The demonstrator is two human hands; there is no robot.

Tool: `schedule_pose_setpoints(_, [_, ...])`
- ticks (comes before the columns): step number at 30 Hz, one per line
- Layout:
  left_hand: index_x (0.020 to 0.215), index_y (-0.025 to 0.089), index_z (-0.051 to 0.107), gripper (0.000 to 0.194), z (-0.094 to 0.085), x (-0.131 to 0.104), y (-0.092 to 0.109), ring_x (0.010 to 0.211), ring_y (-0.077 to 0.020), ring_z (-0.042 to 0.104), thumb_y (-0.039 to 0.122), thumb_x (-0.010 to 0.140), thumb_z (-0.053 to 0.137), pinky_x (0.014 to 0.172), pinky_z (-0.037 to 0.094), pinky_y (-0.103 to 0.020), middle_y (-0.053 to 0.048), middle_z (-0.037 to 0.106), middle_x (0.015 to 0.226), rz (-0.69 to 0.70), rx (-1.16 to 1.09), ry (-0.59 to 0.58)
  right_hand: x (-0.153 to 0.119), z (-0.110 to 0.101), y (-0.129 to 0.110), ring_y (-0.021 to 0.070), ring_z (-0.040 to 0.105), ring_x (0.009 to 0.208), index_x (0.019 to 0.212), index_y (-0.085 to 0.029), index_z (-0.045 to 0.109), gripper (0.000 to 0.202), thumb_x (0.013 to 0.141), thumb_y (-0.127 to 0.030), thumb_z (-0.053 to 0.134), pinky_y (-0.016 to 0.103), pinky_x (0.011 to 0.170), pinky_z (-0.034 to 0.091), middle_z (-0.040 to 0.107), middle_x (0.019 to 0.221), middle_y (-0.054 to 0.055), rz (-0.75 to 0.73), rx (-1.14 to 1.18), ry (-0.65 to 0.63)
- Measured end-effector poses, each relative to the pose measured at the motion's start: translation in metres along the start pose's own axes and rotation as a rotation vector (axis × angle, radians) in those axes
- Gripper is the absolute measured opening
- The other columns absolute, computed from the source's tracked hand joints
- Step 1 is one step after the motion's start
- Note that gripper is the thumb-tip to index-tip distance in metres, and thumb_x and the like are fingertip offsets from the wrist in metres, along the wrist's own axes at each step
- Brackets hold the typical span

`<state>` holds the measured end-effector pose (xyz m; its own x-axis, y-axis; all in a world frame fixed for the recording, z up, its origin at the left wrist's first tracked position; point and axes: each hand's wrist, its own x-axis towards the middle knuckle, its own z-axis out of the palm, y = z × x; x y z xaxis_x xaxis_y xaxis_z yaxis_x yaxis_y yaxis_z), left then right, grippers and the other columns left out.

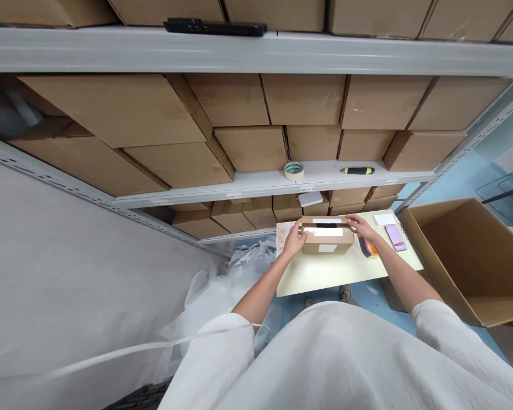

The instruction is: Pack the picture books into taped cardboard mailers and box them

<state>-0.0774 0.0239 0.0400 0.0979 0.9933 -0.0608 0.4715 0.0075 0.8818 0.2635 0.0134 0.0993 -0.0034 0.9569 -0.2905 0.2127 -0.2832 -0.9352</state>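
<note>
A small brown cardboard box [328,248] with white labels on its top and front sits on the pale yellow table [316,276]. My left hand [295,239] grips its left end, the thumb on the near side. At the opposite end, my right hand [359,225] holds the box's upper right corner. Just right of the box, partly under my right forearm, lies an orange and dark blue tape dispenser [368,247]. A phone with a purple screen [395,237] and a white card [385,219] are at the table's right side.
Shelves of cardboard boxes [250,149] rise behind the table. A tape roll [293,170] and a yellow-black cutter [358,171] lie on one shelf. A large open carton [465,267] stands at the right; crumpled plastic [226,296] is on the left. A white cable [154,345] crosses near my left arm.
</note>
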Motion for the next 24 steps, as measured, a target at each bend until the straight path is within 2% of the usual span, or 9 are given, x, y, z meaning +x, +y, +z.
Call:
schedule_pose_setpoints(5, [0.161,0.025,0.054,0.061,0.002,-0.005,0.000,0.109,-0.0238,0.068,0.033,0.100,0.062,0.105,0.053,-0.036,-0.010,0.065,0.126,0.022,0.075,-0.028,0.004,0.003,0.013,0.0244,0.069,0.096,0.136,-0.019,0.069,0.060,0.082,-0.045,0.072,0.041,0.092,0.058,0.078,0.106,0.009,-0.028,-0.075,0.045])
schedule_pose_setpoints(11, [0.162,0.024,0.054,0.064,0.015,-0.012,-0.004,0.102,-0.0223,0.069,0.034,0.100,0.066,0.104,0.054,-0.035,-0.010,0.064,0.127,0.006,0.038,-0.020,-0.002,-0.001,0.015,0.0257,0.069,0.095,0.135,-0.020,0.075,0.058,0.082,-0.042,0.070,0.042,0.092,0.059,0.078,0.102,0.008,-0.041,-0.155,0.094])
schedule_pose_setpoints(14, [0.162,0.022,0.054,0.063,0.020,-0.014,-0.007,0.104,-0.0228,0.069,0.032,0.100,0.064,0.105,0.054,-0.036,-0.011,0.063,0.128,0.021,0.027,-0.025,-0.006,-0.002,0.016,0.0269,0.070,0.101,0.133,-0.022,0.076,0.054,0.082,-0.040,0.071,0.045,0.097,0.059,0.078,0.111,0.009,-0.066,-0.164,0.107])
schedule_pose_setpoints(19, [0.163,0.025,0.051,0.065,0.023,-0.013,-0.012,0.122,-0.0241,0.064,0.026,0.099,0.062,0.111,0.050,-0.037,-0.011,0.061,0.135,0.073,0.013,0.001,-0.006,0.004,0.020,0.0258,0.066,0.122,0.129,-0.026,0.076,0.046,0.085,-0.035,0.066,0.046,0.111,0.054,0.067,0.149,0.007,-0.142,-0.187,0.170])
schedule_pose_setpoints(21, [0.164,0.026,0.050,0.067,0.026,-0.015,-0.015,0.126,-0.0242,0.062,0.027,0.098,0.064,0.111,0.051,-0.036,-0.011,0.060,0.137,0.073,-0.009,0.001,-0.004,0.005,0.023,0.0251,0.065,0.126,0.129,-0.026,0.076,0.046,0.085,-0.034,0.065,0.045,0.116,0.051,0.064,0.155,0.006,-0.187,-0.196,0.176])
schedule_pose_setpoints(24, [0.164,0.026,0.050,0.067,0.032,-0.020,-0.021,0.120,-0.0237,0.063,0.030,0.099,0.065,0.105,0.054,-0.035,-0.011,0.059,0.133,0.060,-0.049,-0.005,-0.001,0.001,0.034,0.0241,0.066,0.124,0.130,-0.026,0.076,0.046,0.086,-0.032,0.062,0.045,0.118,0.050,0.064,0.154,0.006,-0.205,-0.216,0.164])
